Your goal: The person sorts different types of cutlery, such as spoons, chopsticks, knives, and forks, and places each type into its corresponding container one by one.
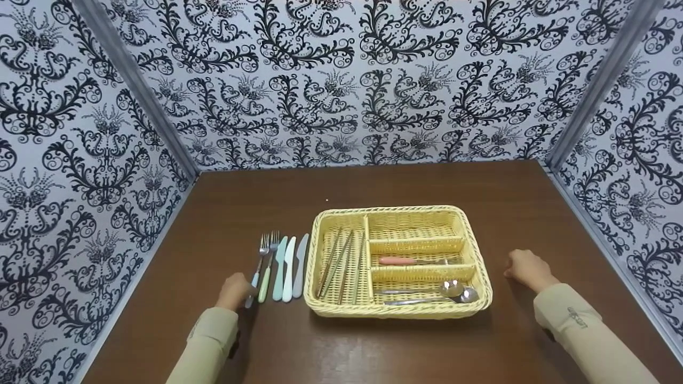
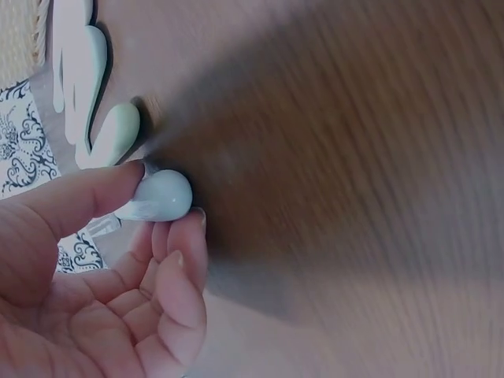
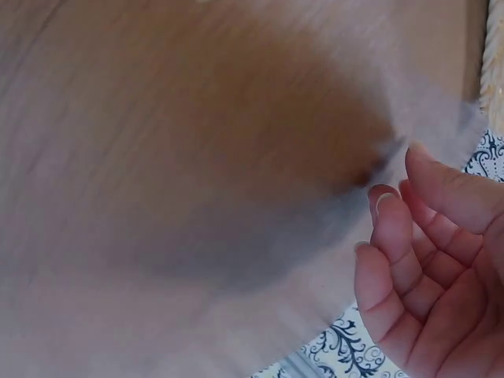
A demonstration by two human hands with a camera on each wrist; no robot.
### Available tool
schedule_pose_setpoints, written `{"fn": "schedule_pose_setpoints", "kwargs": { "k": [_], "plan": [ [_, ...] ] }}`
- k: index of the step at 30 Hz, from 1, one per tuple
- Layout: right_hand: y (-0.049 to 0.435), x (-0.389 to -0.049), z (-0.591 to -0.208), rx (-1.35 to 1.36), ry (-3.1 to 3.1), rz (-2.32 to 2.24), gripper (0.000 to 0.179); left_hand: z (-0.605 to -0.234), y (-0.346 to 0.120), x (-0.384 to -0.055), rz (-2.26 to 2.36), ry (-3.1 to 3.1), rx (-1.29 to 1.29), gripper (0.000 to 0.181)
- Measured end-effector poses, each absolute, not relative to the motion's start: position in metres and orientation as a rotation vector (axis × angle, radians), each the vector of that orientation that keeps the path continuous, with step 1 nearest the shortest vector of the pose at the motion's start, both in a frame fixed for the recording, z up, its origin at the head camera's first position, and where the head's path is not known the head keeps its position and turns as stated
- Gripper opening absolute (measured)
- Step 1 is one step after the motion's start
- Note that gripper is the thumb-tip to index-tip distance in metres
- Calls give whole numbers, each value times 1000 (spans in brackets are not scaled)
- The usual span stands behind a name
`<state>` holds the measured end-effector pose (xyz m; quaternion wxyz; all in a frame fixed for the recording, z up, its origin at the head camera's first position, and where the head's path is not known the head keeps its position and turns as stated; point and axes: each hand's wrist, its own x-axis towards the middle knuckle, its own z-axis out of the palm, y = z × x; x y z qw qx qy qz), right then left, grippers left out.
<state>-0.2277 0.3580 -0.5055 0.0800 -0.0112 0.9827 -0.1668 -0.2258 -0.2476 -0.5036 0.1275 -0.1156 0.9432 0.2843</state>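
My left hand [image 1: 235, 292] pinches the handle of a fork [image 1: 255, 279] between thumb and fingers, at the left end of a row of cutlery. In the left wrist view, the rounded pale blue handle end [image 2: 167, 195] shows between the fingertips. Beside it lie a green-handled fork [image 1: 264, 287], a mint knife [image 1: 279, 274], a white knife [image 1: 288, 269] and a grey knife [image 1: 300, 269]. On the other side, my right hand [image 1: 528, 269] rests at the table, right of the basket, its fingers loosely curled and holding nothing.
A yellow woven basket [image 1: 397, 311] with compartments stands mid-table. Several chopsticks [image 1: 347, 266] lie in its left section. A pink-handled fork [image 1: 397, 261] is in a right-hand section, and spoons [image 1: 452, 288] lie in the front one. Patterned walls [image 1: 341, 106] enclose the brown table [image 1: 352, 352].
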Motion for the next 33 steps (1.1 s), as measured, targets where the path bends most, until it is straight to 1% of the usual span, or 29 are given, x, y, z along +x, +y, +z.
{"fn": "schedule_pose_setpoints", "kwargs": {
  "k": [8, 12, 17, 19, 21, 23, 26, 29, 31, 33],
  "plan": [
    [353, -227, -508, -27, 2930, -490, 13, -503, -250, -226, 899, 2740, -370, 8],
    [352, -226, -507, -27, 2923, -488, 14, -501, -251, -231, 929, 2717, -401, 11],
    [353, -228, -507, -29, 2921, -481, 13, -489, -248, -240, 996, 2703, -444, 16],
    [355, -229, -508, -28, 2921, -475, 12, -482, -244, -244, 1020, 2728, -423, 12],
    [356, -229, -508, -22, 2917, -471, 11, -474, -238, -248, 1042, 2785, -366, 7],
    [356, -230, -507, -21, 2914, -469, 10, -466, -230, -253, 1035, 2852, -270, 17],
    [355, -230, -501, -28, 2923, -486, 9, -451, -210, -259, 1039, 2924, -118, 19],
    [349, -231, -490, -73, 3016, -512, 8, -433, -182, -262, 1031, 2969, 62, 5],
    [337, -231, -480, -149, 3131, -534, 8, -423, -160, -262, 1007, 2991, 185, 2],
    [320, -231, -467, -257, 3268, -540, 8, -415, -137, -261, 948, 3016, 313, 4]
  ]
}}
